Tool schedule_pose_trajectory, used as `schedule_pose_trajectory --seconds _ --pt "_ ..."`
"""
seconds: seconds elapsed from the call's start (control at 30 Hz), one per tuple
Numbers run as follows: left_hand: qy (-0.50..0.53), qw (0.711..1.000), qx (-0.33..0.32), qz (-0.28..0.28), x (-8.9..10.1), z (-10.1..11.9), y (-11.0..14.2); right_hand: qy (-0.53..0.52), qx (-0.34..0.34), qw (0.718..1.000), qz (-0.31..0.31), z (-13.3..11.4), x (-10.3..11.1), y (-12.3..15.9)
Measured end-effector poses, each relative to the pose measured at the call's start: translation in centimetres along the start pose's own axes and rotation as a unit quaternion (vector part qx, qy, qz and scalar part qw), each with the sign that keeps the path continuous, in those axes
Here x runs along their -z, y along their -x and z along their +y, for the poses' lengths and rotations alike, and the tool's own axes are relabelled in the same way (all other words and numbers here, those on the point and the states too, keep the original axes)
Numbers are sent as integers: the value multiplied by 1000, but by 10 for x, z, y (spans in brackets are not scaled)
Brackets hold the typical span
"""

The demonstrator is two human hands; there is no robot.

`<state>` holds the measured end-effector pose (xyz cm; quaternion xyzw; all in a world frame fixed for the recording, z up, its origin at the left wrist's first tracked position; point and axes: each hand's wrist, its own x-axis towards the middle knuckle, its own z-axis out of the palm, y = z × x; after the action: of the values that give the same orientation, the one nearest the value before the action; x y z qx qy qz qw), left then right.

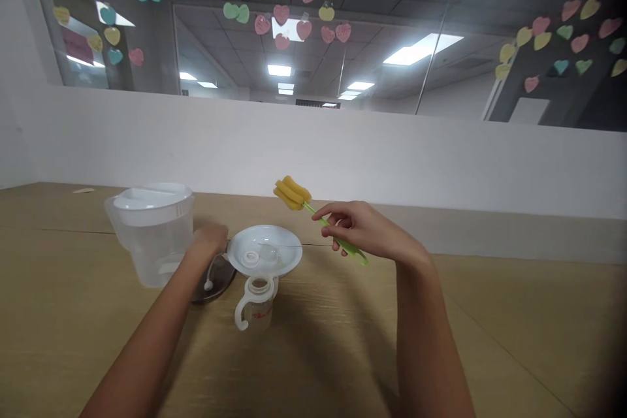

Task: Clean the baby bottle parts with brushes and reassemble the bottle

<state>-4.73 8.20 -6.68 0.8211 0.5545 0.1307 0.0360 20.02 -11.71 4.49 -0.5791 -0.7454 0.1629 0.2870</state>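
My right hand (355, 225) is closed around the green handle of a bottle brush (294, 193). Its yellow sponge head points up and to the left, above the table. Beside the pitcher, my left hand (211, 238) is smeared by motion, and its fingers are hidden. Below it lies a dark round plate or lid (223, 284), with a thin tube ending in a small white ball (208, 285) over it. A white bowl (294, 261) holds a white ring and a clear piece. In front of the bowl stands a topless baby bottle (258, 312) with white side handles.
On the left stands a clear lidded plastic pitcher (161, 235). A small flat tan piece (83, 191) lies at the table's back left. Behind the wooden table (318, 366) runs a white wall (235, 144) below a window with heart-shaped notes.
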Motion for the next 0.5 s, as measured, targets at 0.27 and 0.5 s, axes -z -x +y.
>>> schedule_pose_trajectory --seconds 0.27,0.5 --pt "-9 983 -185 -15 -27 66 9 17 8 1000 -5 -2 -2 -1" --pt "-29 979 -202 1 -43 71 8 13 19 1000 -15 -8 -3 0"
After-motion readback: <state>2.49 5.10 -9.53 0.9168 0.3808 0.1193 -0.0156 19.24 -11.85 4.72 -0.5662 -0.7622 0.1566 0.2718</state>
